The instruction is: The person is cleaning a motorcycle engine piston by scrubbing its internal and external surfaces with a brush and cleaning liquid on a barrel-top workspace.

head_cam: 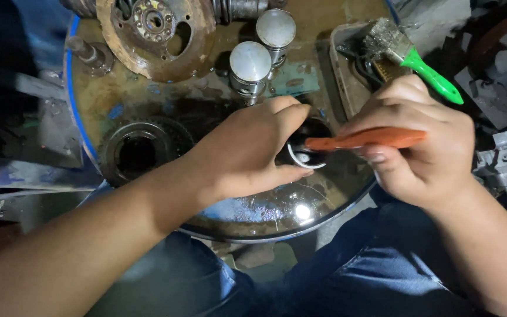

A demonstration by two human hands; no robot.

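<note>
1. At the centre of the frame, the left hand lies palm-down over a small dark round part with a bright metal ring. Its fingers are curled around the part, thumb below and the rest above, holding it against the worktop.
2. The right hand, at centre right, has its fingers clamped on an orange-handled tool. The handle lies nearly level, pointing left, and its tip meets the ring just beside the left hand's fingertips. What kind of tip it has cannot be told.
3. Both hands work over a round, blue-rimmed drum top that serves as the worktop. Its surface is rusty, wet and oily, with a bright reflection near the bottom edge.
4. Just above the left hand stand two pistons with flat grey crowns, upright and close together.
5. At upper left lies a rusty round plate with a central hub and holes.
6. Left of the left hand lies a dark toothed gear ring.
7. At upper right a paintbrush with a green handle rests across a shallow tray.
8. Blue trousers fill the bottom of the frame.
</note>
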